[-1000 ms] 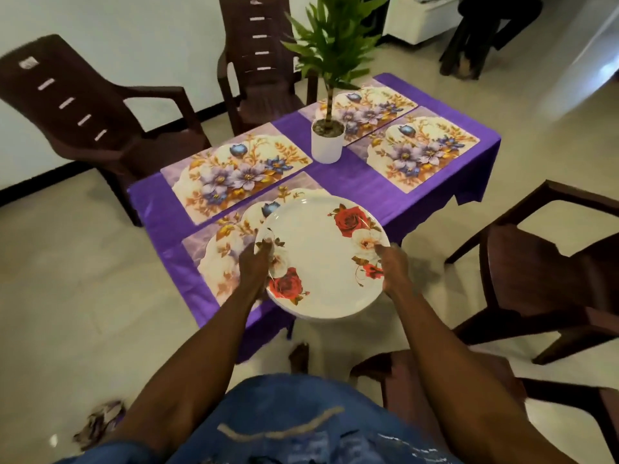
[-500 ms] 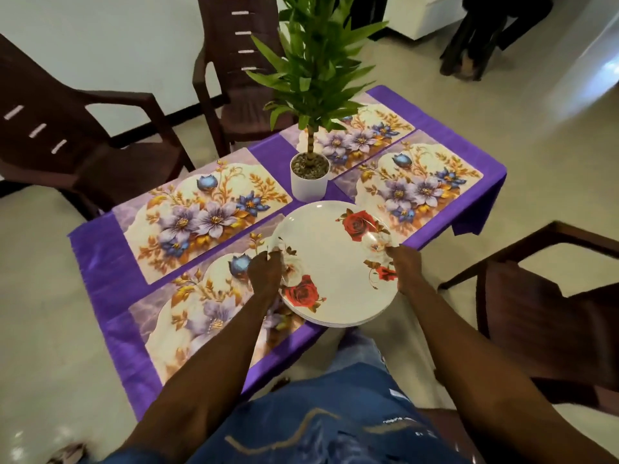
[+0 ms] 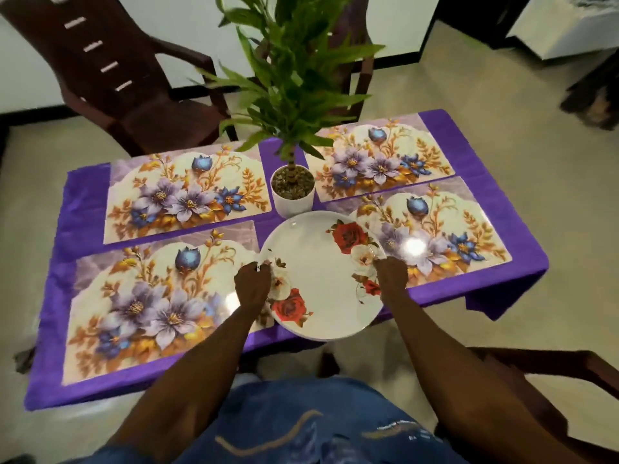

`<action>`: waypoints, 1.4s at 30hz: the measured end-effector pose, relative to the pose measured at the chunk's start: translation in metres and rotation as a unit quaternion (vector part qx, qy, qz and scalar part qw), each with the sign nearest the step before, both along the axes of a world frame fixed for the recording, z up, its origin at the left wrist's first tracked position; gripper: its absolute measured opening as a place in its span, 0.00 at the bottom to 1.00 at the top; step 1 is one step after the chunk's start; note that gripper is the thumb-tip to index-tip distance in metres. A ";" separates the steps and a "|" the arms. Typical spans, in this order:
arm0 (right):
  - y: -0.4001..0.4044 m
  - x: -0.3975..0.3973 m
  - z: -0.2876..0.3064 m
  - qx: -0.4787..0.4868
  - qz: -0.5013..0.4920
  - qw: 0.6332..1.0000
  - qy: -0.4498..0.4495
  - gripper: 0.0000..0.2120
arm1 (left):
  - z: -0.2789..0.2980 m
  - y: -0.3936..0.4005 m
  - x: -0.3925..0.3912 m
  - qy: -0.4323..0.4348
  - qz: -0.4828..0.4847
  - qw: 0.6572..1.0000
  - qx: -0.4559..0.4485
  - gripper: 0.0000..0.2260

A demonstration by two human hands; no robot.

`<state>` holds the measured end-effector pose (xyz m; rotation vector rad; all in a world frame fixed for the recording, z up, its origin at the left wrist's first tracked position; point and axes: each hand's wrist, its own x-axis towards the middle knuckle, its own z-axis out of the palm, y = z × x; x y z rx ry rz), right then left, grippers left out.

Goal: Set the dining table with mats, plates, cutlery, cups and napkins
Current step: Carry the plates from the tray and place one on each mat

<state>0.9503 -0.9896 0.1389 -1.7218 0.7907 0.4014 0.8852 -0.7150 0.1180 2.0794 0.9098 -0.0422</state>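
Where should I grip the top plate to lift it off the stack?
Pinch the plate at its far rim from above, probably. It lies flat, the left hand and right hand hold its sides, and only the rim is thin enough. Mind the plant pot close behind.

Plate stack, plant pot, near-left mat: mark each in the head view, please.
plate stack [image 3: 321, 272]: head view, bare white centre of the top plate.
plant pot [image 3: 292, 204]: head view, white front wall.
near-left mat [image 3: 147, 306]: head view, purple flowers in its middle.

A potted plant [image 3: 292, 192] stands mid-table on purple cloth [image 3: 469, 289]; a dark chair [image 3: 127, 95], somewhat blurred, behind.
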 end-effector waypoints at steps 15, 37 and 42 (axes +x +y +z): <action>-0.001 0.020 -0.016 -0.192 0.104 0.975 -0.042 0.16 | -0.008 -0.022 -0.012 0.004 0.081 0.994 0.071 0.17; -0.016 0.007 -0.029 -0.268 0.244 0.916 -0.172 0.15 | -0.017 -0.018 -0.019 -0.013 0.130 0.991 0.005 0.17; -0.022 0.003 -0.035 -0.307 0.305 0.882 -0.186 0.16 | -0.018 -0.017 -0.019 -0.014 0.125 0.992 0.017 0.17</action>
